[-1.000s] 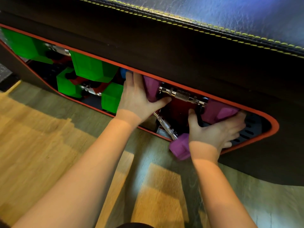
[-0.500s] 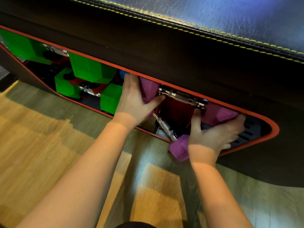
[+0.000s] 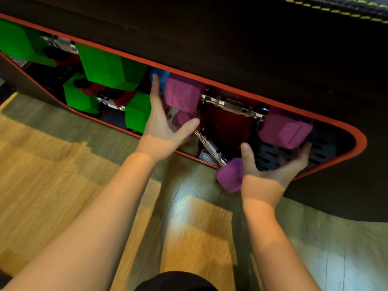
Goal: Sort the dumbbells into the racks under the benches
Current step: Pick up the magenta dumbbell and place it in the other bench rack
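Observation:
A purple dumbbell (image 3: pixel 233 106) with a chrome handle lies across the upper rack slot under the bench. Its left head (image 3: pixel 182 95) and right head (image 3: pixel 285 131) are free of my hands. A second purple dumbbell (image 3: pixel 228 175) slants below it, with its near head sticking out over the orange rim (image 3: pixel 361 141). My left hand (image 3: pixel 163 124) is open, fingers spread, just left of the upper dumbbell's left head. My right hand (image 3: pixel 273 164) is open below the right head, palm up, holding nothing.
Two green dumbbells (image 3: pixel 109 66) (image 3: pixel 136 116) fill the left part of the rack. A blue head (image 3: pixel 160 75) shows behind my left fingers. The black padded bench (image 3: pixel 252 38) overhangs the opening. Wood-look floor (image 3: pixel 189 227) lies in front.
Both hands have let go of the upper purple dumbbell's heads and pulled back with fingers spread. The dumbbell stays in the rack.

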{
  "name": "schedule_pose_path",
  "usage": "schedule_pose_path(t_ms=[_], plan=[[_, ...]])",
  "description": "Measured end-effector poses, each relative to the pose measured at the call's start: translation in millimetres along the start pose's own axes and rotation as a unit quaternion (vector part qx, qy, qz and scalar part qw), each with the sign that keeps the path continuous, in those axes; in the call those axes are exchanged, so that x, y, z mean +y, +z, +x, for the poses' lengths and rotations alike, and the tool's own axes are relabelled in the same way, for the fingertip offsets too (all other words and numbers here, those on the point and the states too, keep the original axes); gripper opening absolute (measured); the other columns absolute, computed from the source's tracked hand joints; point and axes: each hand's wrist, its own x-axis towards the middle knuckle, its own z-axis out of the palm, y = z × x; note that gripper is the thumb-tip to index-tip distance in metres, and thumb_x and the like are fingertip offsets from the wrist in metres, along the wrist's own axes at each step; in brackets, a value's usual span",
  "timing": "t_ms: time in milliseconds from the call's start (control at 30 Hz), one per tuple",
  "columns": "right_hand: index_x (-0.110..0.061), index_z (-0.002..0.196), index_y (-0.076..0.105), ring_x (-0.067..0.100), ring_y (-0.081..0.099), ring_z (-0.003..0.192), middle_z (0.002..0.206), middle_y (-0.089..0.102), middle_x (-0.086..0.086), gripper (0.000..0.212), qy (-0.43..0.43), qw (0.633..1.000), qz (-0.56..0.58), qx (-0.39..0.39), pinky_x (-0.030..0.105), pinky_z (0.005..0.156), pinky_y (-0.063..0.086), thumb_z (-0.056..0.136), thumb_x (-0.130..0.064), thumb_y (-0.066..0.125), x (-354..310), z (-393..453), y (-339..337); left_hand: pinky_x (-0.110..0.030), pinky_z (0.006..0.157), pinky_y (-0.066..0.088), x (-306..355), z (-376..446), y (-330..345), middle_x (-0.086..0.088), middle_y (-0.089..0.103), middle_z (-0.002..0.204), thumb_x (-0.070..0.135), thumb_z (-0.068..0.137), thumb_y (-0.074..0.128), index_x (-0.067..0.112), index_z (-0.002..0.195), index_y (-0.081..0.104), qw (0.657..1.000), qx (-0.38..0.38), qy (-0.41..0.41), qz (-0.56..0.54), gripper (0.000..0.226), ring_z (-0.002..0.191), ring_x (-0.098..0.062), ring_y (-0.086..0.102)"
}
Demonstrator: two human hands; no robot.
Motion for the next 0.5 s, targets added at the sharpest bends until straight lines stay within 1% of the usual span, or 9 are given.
schedule_pose_path(t_ms=[33, 100, 167, 233, 267, 333, 400, 433, 500], plan=[[-0.008, 0.15, 0.021, 0.013, 0.03, 0.14, 0.148, 0.029, 0.0, 0.11, 0.017, 1.0, -0.008, 0.006, 0.038, 0.116, 0.029, 0.067, -0.04, 0.086, 6, -7, 0, -0.013, 0.113, 0.021, -6, -4, 0, 0.008, 0.019, 0.158, 0.059, 0.073, 0.075, 0.026, 0.152, -0.01, 1.0, -0.01, -0.012, -0.004, 0.12, 0.142, 0.003, 0.022], [-0.008, 0.147, 0.03, 0.024, 0.037, 0.133, 0.14, 0.037, 0.008, 0.107, 0.066, 0.995, -0.067, 0.012, 0.046, 0.111, 0.034, 0.063, -0.041, 0.087, 22, -23, 3, -0.021, 0.115, 0.024, -15, -11, 2, 0.005, 0.017, 0.159, 0.06, 0.067, 0.08, 0.027, 0.152, -0.009, 0.999, -0.031, -0.035, 0.003, 0.128, 0.143, -0.002, 0.022], [-0.011, 0.145, 0.033, 0.034, 0.039, 0.128, 0.137, 0.039, 0.016, 0.106, 0.12, 0.982, -0.145, -0.025, 0.048, 0.107, 0.034, 0.06, -0.044, 0.087, 40, -38, 3, -0.036, 0.117, 0.027, -25, -17, 9, -0.002, 0.02, 0.156, 0.058, 0.064, 0.083, 0.02, 0.153, -0.001, 0.995, -0.074, -0.038, 0.048, 0.128, 0.143, -0.011, 0.025], [-0.017, 0.146, 0.027, 0.034, 0.043, 0.122, 0.137, 0.037, 0.016, 0.109, 0.182, 0.966, -0.168, -0.078, 0.044, 0.101, 0.037, 0.059, -0.045, 0.086, 57, -47, 4, -0.043, 0.117, 0.025, -34, -21, 19, -0.01, 0.023, 0.153, 0.048, 0.066, 0.083, 0.016, 0.152, 0.005, 0.984, -0.115, -0.023, 0.136, 0.121, 0.142, -0.021, 0.025], [-0.019, 0.147, 0.024, 0.029, 0.048, 0.114, 0.134, 0.041, 0.013, 0.109, 0.209, 0.962, -0.144, -0.1, 0.039, 0.096, 0.04, 0.06, -0.042, 0.088, 62, -49, 7, -0.044, 0.117, 0.024, -39, -21, 24, -0.012, 0.024, 0.152, 0.042, 0.066, 0.083, 0.014, 0.152, 0.005, 0.976, -0.126, -0.022, 0.175, 0.119, 0.141, -0.026, 0.025], [-0.018, 0.145, 0.024, 0.017, 0.055, 0.094, 0.114, 0.054, 0.001, 0.106, 0.249, 0.96, -0.037, -0.124, 0.024, 0.08, 0.047, 0.063, -0.025, 0.09, 70, -47, 17, -0.044, 0.117, 0.023, -46, -14, 31, -0.017, 0.024, 0.151, 0.03, 0.068, 0.083, 0.008, 0.152, 0.01, 0.97, -0.118, -0.037, 0.208, 0.114, 0.141, -0.032, 0.024], [-0.017, 0.142, 0.025, 0.01, 0.061, 0.084, 0.11, 0.057, 0.003, 0.1, 0.267, 0.956, 0.041, -0.119, 0.014, 0.067, 0.051, 0.065, -0.011, 0.088, 79, -44, 27, -0.041, 0.115, 0.027, -50, -4, 36, -0.019, 0.031, 0.146, 0.021, 0.069, 0.082, 0.004, 0.148, 0.02, 0.975, -0.107, -0.049, 0.188, 0.102, 0.137, -0.033, 0.032], [-0.019, 0.141, 0.025, 0.007, 0.061, 0.084, 0.114, 0.056, 0.005, 0.099, 0.273, 0.954, 0.061, -0.11, 0.017, 0.067, 0.054, 0.065, -0.01, 0.088, 83, -44, 30, -0.038, 0.111, 0.032, -52, 2, 38, -0.018, 0.038, 0.14, 0.019, 0.07, 0.081, 0.004, 0.145, 0.026, 0.978, -0.106, -0.052, 0.17, 0.094, 0.131, -0.032, 0.04], [-0.027, 0.14, 0.026, 0.01, 0.065, 0.084, 0.115, 0.054, 0.0, 0.097, 0.289, 0.947, 0.098, -0.098, 0.033, 0.069, 0.06, 0.067, -0.01, 0.087, 87, -46, 31, -0.033, 0.101, 0.039, -55, 9, 38, -0.016, 0.048, 0.128, 0.019, 0.07, 0.08, 0.007, 0.139, 0.034, 0.98, -0.108, -0.056, 0.156, 0.083, 0.117, -0.03, 0.051]])
